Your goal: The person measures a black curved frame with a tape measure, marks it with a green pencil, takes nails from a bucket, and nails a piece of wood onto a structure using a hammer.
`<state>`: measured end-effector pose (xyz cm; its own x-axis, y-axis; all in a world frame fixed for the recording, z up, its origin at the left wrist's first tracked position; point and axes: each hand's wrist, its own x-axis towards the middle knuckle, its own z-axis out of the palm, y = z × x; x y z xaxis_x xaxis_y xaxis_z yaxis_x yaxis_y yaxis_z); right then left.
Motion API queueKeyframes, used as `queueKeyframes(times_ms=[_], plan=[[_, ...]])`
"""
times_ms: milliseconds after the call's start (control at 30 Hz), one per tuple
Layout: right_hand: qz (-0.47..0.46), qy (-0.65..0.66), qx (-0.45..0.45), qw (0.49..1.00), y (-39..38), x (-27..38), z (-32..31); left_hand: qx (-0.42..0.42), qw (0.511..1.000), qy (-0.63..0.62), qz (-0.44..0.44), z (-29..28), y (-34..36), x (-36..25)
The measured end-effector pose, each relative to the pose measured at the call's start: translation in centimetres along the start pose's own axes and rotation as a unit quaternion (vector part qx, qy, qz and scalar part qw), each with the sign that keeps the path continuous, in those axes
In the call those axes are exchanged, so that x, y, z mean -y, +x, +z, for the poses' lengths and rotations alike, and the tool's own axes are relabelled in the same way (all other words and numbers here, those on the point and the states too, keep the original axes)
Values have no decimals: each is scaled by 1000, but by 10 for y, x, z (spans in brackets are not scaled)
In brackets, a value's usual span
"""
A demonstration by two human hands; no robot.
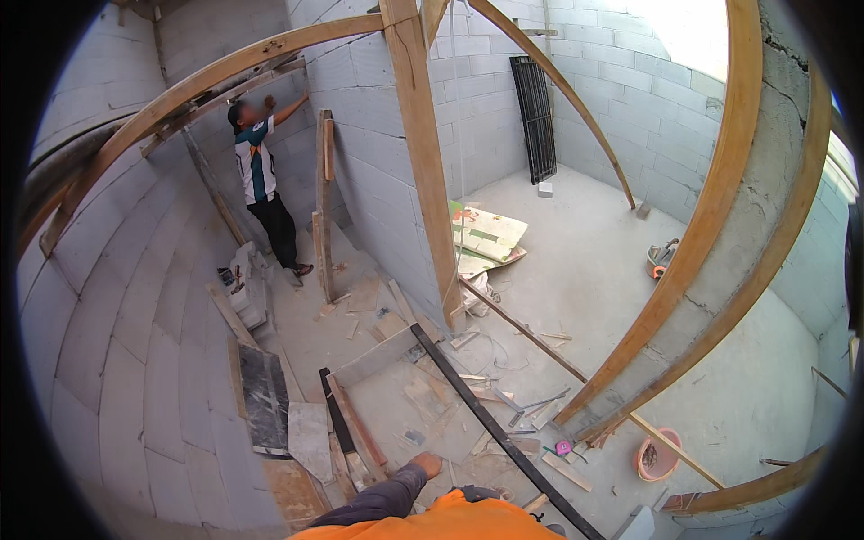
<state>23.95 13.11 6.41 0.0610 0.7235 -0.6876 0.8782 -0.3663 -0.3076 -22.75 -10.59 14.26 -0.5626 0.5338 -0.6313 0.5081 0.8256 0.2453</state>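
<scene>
Fingers of the left hand (pixel 425 464) are curling loosely, grasping nothing, hanging above wood scraps (pixel 423 396) lying on the floor (pixel 612 270) beside a black bar (pixel 490 418). The right hand is showing nowhere.

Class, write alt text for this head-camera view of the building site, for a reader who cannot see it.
Seen from high above, the wearer's hand in a dark sleeve hangs over a debris-strewn concrete floor crossed by a long black bar. Another person reaches up at a grey block wall behind wooden beams. A pink bucket sits lower right.
</scene>
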Motion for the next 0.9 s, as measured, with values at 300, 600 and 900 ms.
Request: queueKeyframes(times_ms=[300,600,900], plan=[[-27,14,13,999,-42,76,-3,-5,972,-15,233,-64,34,-166],[-4,38,23,999,-53,79,6,46,988,5,149,-84,-4,-144],[95,45,10,994,-76,-17,19,90,994,24,50,-22,13,-78]])
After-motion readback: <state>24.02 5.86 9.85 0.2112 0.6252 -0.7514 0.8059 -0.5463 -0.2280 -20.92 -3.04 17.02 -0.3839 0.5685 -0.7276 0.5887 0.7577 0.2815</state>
